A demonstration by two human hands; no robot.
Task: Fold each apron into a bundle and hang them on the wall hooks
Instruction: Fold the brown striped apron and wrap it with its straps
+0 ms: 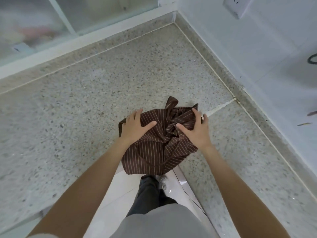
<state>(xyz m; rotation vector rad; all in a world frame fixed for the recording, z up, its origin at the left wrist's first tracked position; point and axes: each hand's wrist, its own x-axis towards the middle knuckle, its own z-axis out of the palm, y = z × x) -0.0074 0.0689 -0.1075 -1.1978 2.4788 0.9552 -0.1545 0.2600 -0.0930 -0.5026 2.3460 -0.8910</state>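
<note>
Speckled stone counter (106, 79) in a white-walled corner, striped apron (154, 152) under 2 hands.

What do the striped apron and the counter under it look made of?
Apron: woven cloth, probably cotton, matte brown with thin pale stripes; it creases softly under both hands. Countertop: speckled grey stone, likely terrazzo or granite, with a grouted seam.
</note>
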